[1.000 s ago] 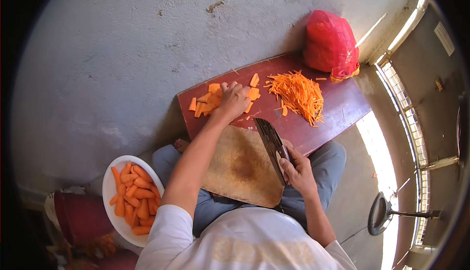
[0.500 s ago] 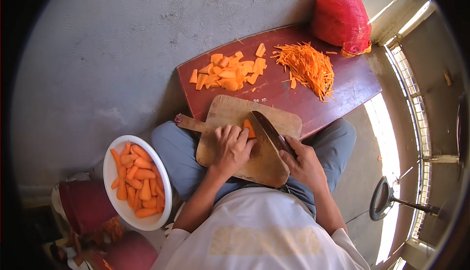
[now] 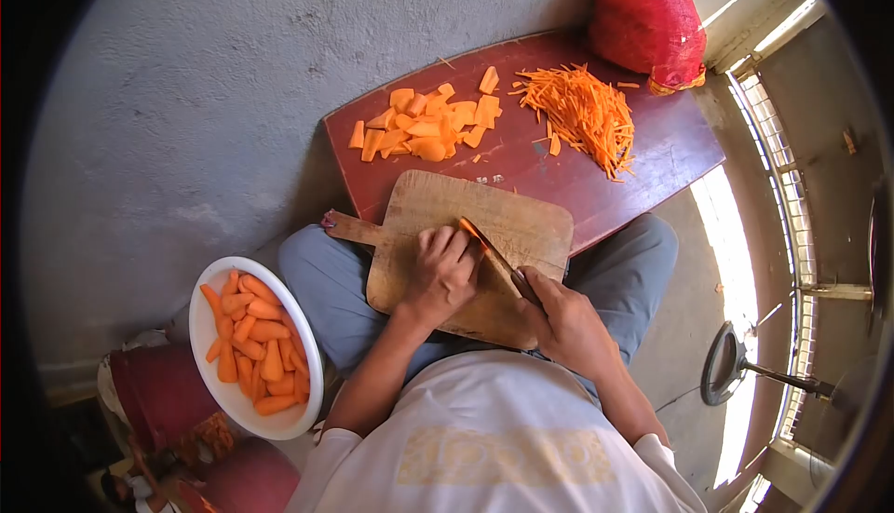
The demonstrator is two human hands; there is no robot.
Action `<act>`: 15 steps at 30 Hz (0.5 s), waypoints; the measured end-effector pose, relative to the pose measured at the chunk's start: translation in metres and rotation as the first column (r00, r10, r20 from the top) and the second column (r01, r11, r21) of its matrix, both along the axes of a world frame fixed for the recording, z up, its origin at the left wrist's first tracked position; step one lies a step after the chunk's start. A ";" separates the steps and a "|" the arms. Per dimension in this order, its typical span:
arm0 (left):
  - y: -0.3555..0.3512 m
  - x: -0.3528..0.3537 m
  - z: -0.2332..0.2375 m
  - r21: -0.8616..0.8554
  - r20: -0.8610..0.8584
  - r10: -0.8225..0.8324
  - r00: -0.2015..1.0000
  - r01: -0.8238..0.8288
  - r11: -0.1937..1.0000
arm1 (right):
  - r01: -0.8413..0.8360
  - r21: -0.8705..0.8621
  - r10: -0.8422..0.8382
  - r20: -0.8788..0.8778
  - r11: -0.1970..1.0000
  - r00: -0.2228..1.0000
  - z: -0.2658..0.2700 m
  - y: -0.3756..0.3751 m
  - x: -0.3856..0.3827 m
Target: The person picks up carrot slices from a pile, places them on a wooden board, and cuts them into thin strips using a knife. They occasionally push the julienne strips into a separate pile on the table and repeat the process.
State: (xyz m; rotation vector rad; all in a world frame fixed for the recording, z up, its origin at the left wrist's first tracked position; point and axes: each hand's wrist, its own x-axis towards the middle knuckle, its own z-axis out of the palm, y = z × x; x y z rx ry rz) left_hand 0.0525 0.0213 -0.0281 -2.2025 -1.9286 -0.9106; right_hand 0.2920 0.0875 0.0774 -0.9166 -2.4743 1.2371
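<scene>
Slicing now: left hand (image 3: 440,271) pins carrot (image 3: 468,228) on board (image 3: 526,220), right hand (image 3: 563,327) grip clamped on knife (image 3: 498,257); next cut, I reckon, wants that left hand clear

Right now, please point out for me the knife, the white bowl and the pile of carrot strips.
knife (image 3: 493,252), head view, on the middle of the blade.
white bowl (image 3: 196,327), head view, on its bare left rim.
pile of carrot strips (image 3: 583,113), head view, on the middle of the heap.

The left hand (image 3: 440,274) lies palm down with its fingers curled under and knuckles raised, its forearm bare. Just beside it, the right hand (image 3: 563,322) is clenched in a tight grip, wrist straight.
</scene>
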 end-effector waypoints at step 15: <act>-0.004 -0.003 -0.005 -0.043 0.056 -0.058 0.997 0.061 0.997 | 0.007 0.029 -0.007 -0.012 1.000 1.000 0.000 0.009 -0.025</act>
